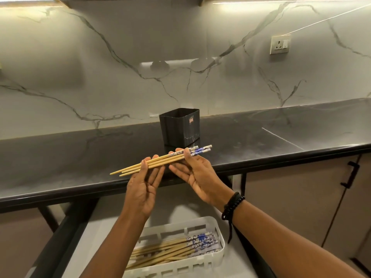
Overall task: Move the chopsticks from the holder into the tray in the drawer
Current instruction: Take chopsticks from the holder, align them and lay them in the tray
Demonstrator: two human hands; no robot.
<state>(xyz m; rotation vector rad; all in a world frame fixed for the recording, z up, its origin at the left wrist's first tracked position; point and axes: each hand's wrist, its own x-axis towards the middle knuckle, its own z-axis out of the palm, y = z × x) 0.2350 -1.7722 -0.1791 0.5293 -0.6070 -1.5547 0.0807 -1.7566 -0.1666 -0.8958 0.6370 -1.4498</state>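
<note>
Head view: left hand [143, 185], right hand [197, 175] fingers [187, 155] pinch chopsticks [166, 160] above black counter [261, 141]

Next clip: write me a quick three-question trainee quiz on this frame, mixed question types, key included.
1. True or false: chopsticks stick up out of the black holder on the countertop.
2. How many hands grip the bundle of chopsticks? A) none B) one C) two
3. Fill in: the white tray in the drawer already contains ____.

Key
1. False.
2. C: left hand and right hand.
3. More chopsticks.
</note>
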